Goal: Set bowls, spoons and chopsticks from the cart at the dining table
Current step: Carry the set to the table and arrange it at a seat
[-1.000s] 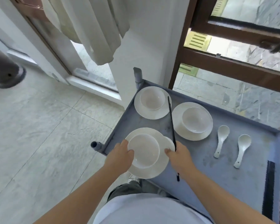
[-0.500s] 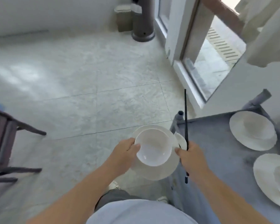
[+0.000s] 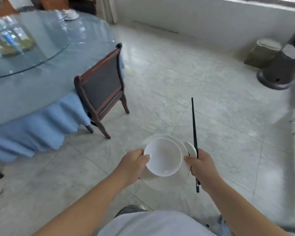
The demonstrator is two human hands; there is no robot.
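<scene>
At lower centre the left hand (image 3: 132,165) fingers pinch the bowl (image 3: 163,157) and plate (image 3: 180,178); the right hand (image 3: 201,165) grips spoon (image 3: 190,149) and chopsticks (image 3: 194,133). The bowl looks tilted and could slide off before reaching the surface (image 3: 32,92) at upper left

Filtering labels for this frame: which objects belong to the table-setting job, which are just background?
Job:
- bowl on plate, left hand gripping
- chopsticks and spoon in right hand
- dining table

Background:
- chair
- bottles on the glass turntable
- grey stand
- bin
</scene>
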